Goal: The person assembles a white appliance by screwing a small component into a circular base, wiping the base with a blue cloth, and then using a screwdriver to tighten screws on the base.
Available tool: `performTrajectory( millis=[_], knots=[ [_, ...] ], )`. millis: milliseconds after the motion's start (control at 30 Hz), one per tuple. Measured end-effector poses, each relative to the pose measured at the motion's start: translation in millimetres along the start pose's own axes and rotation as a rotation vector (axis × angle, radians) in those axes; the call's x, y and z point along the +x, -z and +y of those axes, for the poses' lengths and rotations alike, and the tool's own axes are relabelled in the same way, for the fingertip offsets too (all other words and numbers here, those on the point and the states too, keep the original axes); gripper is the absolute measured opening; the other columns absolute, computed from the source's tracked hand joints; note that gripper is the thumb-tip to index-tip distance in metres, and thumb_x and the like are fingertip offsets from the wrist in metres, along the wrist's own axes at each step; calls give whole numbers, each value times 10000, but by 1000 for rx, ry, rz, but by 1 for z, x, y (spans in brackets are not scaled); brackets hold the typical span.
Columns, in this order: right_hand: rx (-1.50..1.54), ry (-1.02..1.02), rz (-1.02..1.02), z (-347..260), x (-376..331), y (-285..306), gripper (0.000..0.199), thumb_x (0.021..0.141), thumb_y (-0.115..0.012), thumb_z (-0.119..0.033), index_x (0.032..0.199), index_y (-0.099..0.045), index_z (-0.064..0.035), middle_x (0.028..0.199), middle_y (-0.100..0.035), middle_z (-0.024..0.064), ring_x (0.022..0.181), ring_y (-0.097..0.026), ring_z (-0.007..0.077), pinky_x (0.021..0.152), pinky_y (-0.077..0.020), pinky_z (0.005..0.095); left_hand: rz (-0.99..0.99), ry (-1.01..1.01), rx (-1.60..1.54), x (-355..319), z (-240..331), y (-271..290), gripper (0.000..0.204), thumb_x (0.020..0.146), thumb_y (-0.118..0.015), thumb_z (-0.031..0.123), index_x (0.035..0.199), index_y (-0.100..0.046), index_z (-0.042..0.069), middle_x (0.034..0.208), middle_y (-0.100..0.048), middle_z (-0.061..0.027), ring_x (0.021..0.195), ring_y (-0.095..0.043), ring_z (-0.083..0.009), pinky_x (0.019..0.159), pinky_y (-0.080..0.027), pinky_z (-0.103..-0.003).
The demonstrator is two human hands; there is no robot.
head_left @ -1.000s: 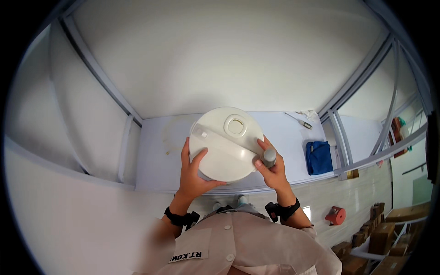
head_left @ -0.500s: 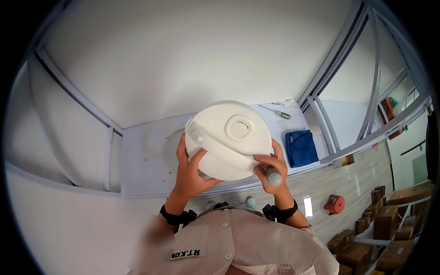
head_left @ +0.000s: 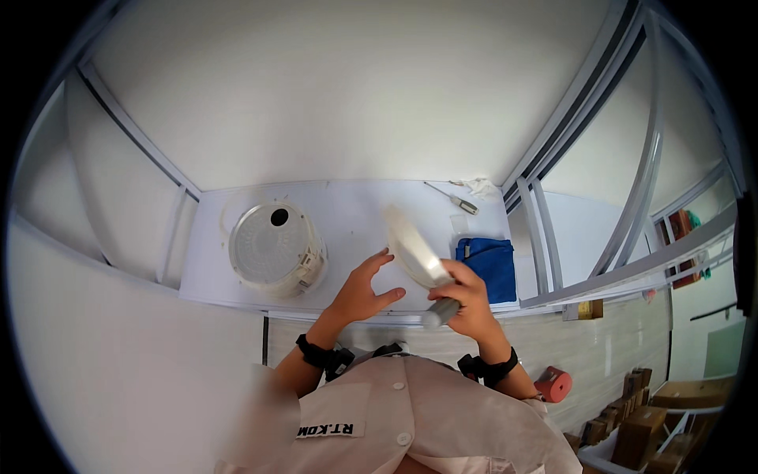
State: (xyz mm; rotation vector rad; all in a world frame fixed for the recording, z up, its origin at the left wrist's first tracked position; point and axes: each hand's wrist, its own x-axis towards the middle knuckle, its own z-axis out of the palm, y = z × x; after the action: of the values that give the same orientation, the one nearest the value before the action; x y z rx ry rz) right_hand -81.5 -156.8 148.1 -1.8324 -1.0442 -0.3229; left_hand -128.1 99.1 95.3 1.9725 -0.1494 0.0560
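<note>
In my right hand (head_left: 464, 294) is a round white lid cover (head_left: 412, 246), tilted so that it shows nearly edge-on and somewhat blurred. A thick grey handle (head_left: 440, 313) sticks out below the fingers of the same hand; what it belongs to is hidden. My left hand (head_left: 365, 292) is open, thumb and fingers apart, its fingertips close to the cover's left edge. To its left on the white table stands a round white appliance body (head_left: 272, 245), like a rice cooker, its pale ribbed top exposed. A black round hole shows at its far side.
On the white table (head_left: 355, 205), a screwdriver (head_left: 466, 205) lies at the back right beside crumpled white tissue (head_left: 480, 186). A blue cloth pouch (head_left: 489, 268) lies at the right. Metal frame posts (head_left: 545, 229) stand beyond it. A red roll (head_left: 554, 384) and cardboard boxes (head_left: 638, 434) are on the floor side.
The cover has turned from face-up to nearly edge-on, and my left hand has let go of it. The appliance body at the left now shows fully. My view has shifted slightly.
</note>
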Motion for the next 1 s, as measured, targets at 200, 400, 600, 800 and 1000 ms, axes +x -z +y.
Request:
performTrajectory(
  millis=[200, 400, 600, 800, 1000],
  knots=[
    [-266, 81, -271, 37, -27, -10, 275, 606, -774, -15, 827, -736, -173, 1296, -710, 15, 890, -657, 241, 708, -557, 391, 18, 164, -162, 2, -9, -24, 620, 931, -825, 251, 1426, -576, -26, 1407, -668, -212, 1360, -619, -300, 1142, -491, -439],
    [-317, 145, -322, 62, -38, -18, 206, 680, -764, -50, 845, -739, -170, 1288, -724, -43, 960, -652, 199, 792, -558, 379, 24, 277, -495, -1, -43, -41, 473, 996, -732, 218, 1388, -614, -18, 1292, -709, -99, 1205, -664, -205, 1044, -530, -367],
    [-313, 129, -372, 71, -45, -17, 195, 703, -756, -50, 852, -739, -174, 1287, -734, -72, 959, -647, 186, 812, -553, 370, 12, 546, -565, 2, -48, -50, 425, 1074, -618, 312, 1383, -625, 22, 1279, -706, -67, 1132, -678, -174, 1020, -533, -355],
    [-249, 109, -431, 81, -53, -23, 222, 705, -748, -30, 875, -747, -172, 1292, -744, -62, 959, -655, 201, 808, -570, 376, 116, 648, -590, 1, -57, -58, 391, 1040, -634, 271, 1333, -638, 12, 1145, -727, -92, 977, -720, -184, 899, -588, -333],
    [-113, 17, -495, 80, -59, -30, 331, 695, -737, 44, 960, -765, -154, 1282, -760, -26, 1002, -693, 249, 843, -594, 379, 215, 624, -547, 2, -82, -62, 461, 957, -645, 148, 1379, -570, -21, 1071, -722, -121, 856, -728, -195, 768, -619, -334]
  ],
)
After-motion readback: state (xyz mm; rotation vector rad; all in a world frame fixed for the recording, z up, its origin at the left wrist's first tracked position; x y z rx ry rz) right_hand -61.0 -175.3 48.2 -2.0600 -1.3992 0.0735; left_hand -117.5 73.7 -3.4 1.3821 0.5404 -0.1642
